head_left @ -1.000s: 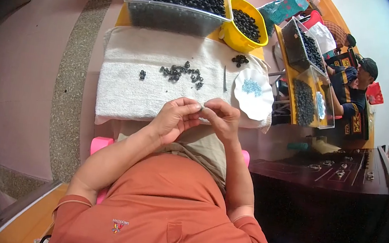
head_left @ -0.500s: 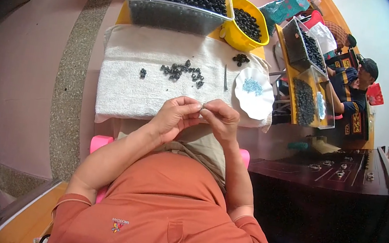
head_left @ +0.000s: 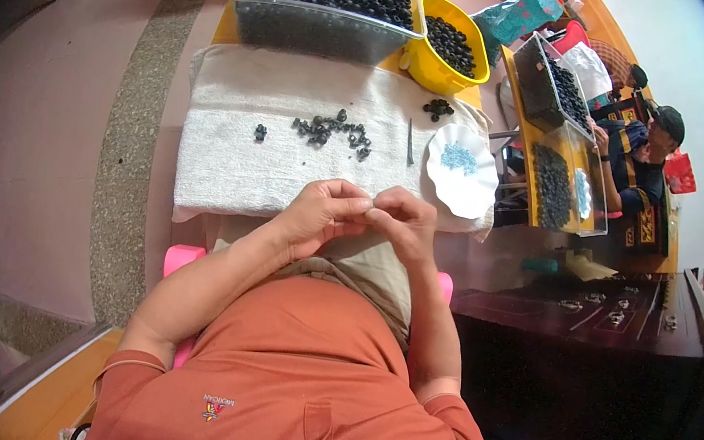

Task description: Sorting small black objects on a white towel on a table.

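Observation:
My left hand [head_left: 325, 218] and my right hand [head_left: 405, 223] meet fingertip to fingertip over the near edge of a white towel [head_left: 241, 173]. Both are closed in a pinch, and whatever lies between the fingers is too small and covered to name. Beyond them on the towel is a loose cluster of small black ring-shaped pieces [head_left: 324, 131], with a pair of similar pieces [head_left: 261, 132] off to its left. A slim dark pointed tool [head_left: 410, 143] lies right of the cluster. Beside it, a white scalloped plate [head_left: 469, 198] carries small clear-blue pieces [head_left: 458, 157].
A clear bin [head_left: 324, 32] full of black pieces stands at the back, next to a yellow basin [head_left: 432, 67] of the same. A small black pile [head_left: 438, 110] sits near the plate. On the right, a person in a cap [head_left: 639, 161] works at another table with clear boxes [head_left: 556, 114].
My pinched hands have shifted very slightly to the right and nearer to me, fingertips still together. The co-worker's arm has risen toward the clear box. The pieces on the towel look unmoved.

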The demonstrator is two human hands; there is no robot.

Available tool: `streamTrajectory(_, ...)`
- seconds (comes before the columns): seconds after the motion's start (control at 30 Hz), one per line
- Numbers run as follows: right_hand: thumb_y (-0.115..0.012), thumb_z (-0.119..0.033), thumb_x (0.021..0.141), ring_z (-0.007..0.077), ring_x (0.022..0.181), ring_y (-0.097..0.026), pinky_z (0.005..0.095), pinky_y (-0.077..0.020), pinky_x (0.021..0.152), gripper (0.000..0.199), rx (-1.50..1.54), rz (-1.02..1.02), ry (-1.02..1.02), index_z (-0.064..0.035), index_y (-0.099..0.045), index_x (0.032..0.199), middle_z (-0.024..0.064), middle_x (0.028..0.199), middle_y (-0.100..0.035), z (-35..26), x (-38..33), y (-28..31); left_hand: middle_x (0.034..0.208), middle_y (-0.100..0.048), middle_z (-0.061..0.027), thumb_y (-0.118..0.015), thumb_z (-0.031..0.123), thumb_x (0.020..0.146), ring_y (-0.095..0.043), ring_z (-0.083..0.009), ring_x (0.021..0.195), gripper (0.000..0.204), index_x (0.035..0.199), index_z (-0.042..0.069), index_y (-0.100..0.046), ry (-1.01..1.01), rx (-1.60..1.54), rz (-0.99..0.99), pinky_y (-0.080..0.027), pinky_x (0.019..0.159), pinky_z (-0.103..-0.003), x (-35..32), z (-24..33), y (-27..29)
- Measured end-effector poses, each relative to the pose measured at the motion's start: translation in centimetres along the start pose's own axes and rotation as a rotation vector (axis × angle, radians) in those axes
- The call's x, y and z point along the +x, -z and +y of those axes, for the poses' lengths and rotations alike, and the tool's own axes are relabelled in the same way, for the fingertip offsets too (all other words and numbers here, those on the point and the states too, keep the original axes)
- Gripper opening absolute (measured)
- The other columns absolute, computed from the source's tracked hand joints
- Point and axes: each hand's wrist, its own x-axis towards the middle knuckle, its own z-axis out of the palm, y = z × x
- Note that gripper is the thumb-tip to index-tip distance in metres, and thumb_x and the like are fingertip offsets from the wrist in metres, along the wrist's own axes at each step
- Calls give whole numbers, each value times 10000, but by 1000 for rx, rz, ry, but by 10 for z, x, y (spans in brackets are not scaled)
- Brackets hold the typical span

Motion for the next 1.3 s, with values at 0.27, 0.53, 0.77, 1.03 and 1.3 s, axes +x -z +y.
streamTrajectory(0.27,-717,6,811,258,684,-636,317,-503,556,166,-674,295,520,-6,-646,960,143,893,-627,-1,-4,-31,923,-654,-13,-663,125,916,-640,-109,870,78,968,80,-627,-78,-65,25,-550,790,-277,-2,1,0)
streamTrajectory(0.53,-701,39,802,261,709,-638,320,-508,587,211,-625,203,517,-17,-634,994,136,888,-621,-9,12,-24,914,-649,-9,-658,117,920,-636,-109,830,113,1017,72,-621,-102,-93,34,-565,776,-290,-1,6,0)
streamTrajectory(0.77,-717,-28,835,155,741,-616,268,-492,651,108,-285,-96,186,-3,-676,931,111,878,-638,-17,44,2,883,-651,-15,-662,104,915,-641,-113,789,109,1009,64,-623,-134,-136,57,-573,752,-295,2,5,6)
streamTrajectory(1.03,-696,-119,830,310,815,-657,370,-512,719,154,-831,-20,72,-32,-700,956,120,950,-662,11,77,11,870,-652,-14,-674,104,906,-638,-108,771,105,989,62,-625,-166,-152,87,-566,743,-275,4,2,8)
streamTrajectory(1.3,-675,-175,839,346,848,-647,407,-507,758,171,-987,-43,83,-62,-703,964,127,947,-659,7,80,5,870,-646,-10,-677,97,902,-623,-101,778,94,975,64,-628,-167,-163,94,-564,748,-276,3,3,6)
